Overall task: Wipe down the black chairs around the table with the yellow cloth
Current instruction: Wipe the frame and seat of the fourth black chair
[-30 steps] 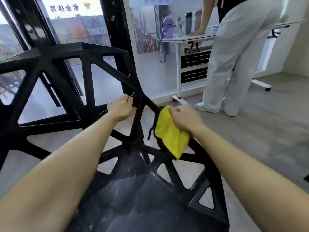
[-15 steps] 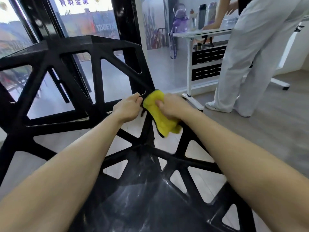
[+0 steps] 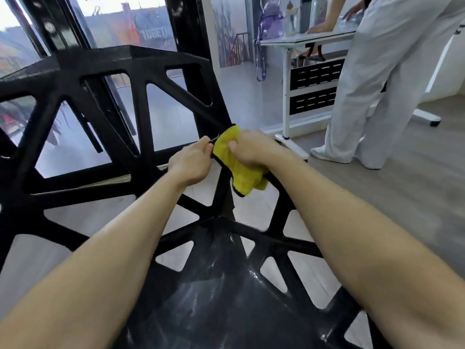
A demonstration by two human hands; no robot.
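A black chair (image 3: pixel 141 79) with an open lattice frame fills the view; its glossy seat lies low in the middle. My right hand (image 3: pixel 254 151) grips the yellow cloth (image 3: pixel 239 170) against the chair's frame where the backrest meets the right side. My left hand (image 3: pixel 192 161) is curled around the frame bar right beside the cloth, its fingers nearly touching the cloth's edge. The part of the bar under the cloth is hidden.
A person in white trousers (image 3: pixel 372 84) stands at the right, leaning on a white table (image 3: pixel 307 37) that carries bottles and a purple jug. Black window frames and glass stand behind the chair. Grey floor lies open to the right.
My right hand has slid the cloth up the frame from the right side toward my left hand. The left hand has kept its hold on the bar.
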